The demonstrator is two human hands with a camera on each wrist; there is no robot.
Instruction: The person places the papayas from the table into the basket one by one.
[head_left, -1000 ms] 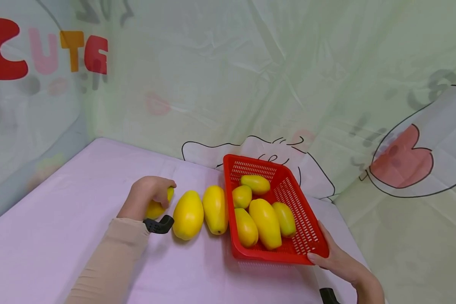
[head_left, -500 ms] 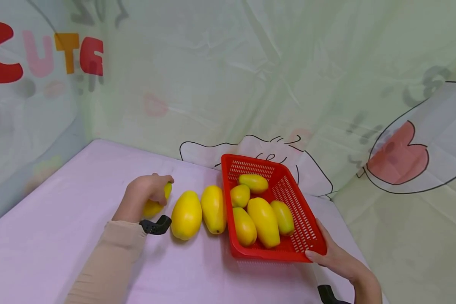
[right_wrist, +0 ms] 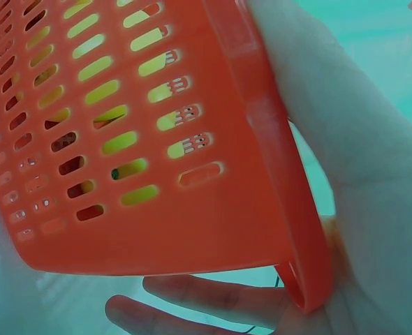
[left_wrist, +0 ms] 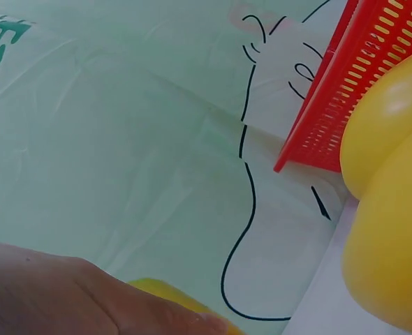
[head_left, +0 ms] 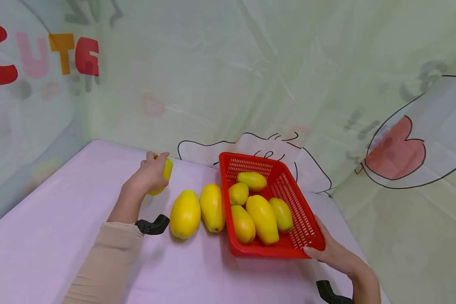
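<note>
Left hand (head_left: 149,176) grips a yellow fruit (head_left: 166,173) raised above the lilac tablecloth (head_left: 42,236), fingers curled round it; most of the fruit is hidden behind the hand; the left wrist view shows only a sliver. Right hand (head_left: 332,254) holds the near right corner of the red basket (head_left: 305,230), thumb on the rim, fingers underneath; five fruits lie inside. Two loose fruits (head_left: 197,211) lie just beside the basket's left wall.
</note>
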